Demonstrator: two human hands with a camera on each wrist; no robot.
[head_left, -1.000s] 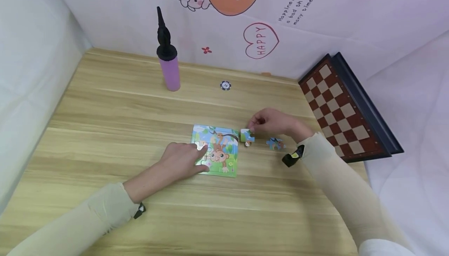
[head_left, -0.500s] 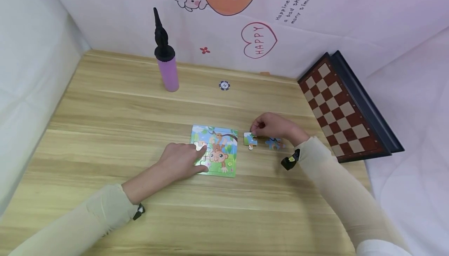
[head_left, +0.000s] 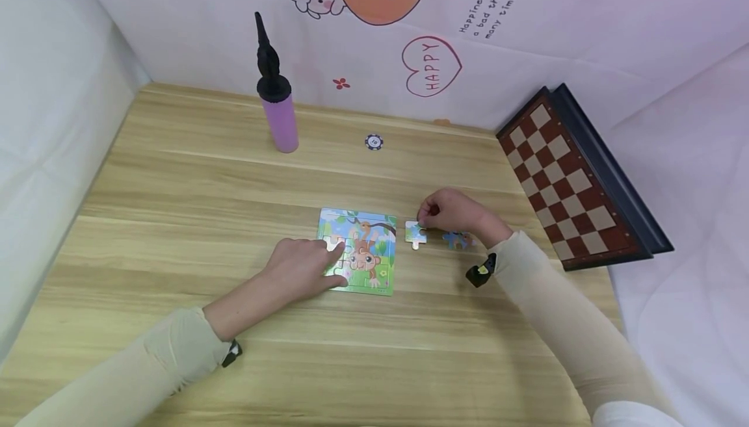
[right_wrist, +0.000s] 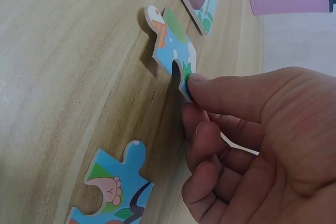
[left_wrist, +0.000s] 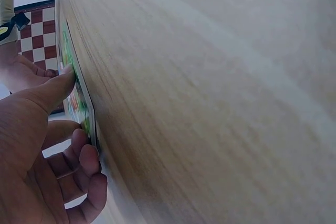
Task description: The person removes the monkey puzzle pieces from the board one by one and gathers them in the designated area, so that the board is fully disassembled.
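Note:
A square jigsaw puzzle point(head_left: 374, 274) with a cartoon monkey lies on the wooden table. My left hand point(head_left: 301, 268) rests on its left side, thumb and index finger stretched over the face. In the left wrist view the other fingers point(left_wrist: 92, 161) bend loosely by the board's edge. Right of the board, my right hand point(head_left: 450, 209) pinches a blue-and-green puzzle piece point(right_wrist: 176, 45) by one end between thumb and fingers, tilted close over the table. Another loose puzzle piece point(right_wrist: 118, 187), with a pink foot and dark branch printed on it, lies beside that hand.
A purple hand pump point(head_left: 282, 121) with a black nozzle stands at the back left. Near the back edge lies a poker chip point(head_left: 374, 142). A checkered board point(head_left: 562, 180) leans at the right against the white cloth wall.
The right hand has shifted slightly right and toward the front with the puzzle piece, away from the board, and the piece's tilt has changed. The left hand stays on the puzzle.

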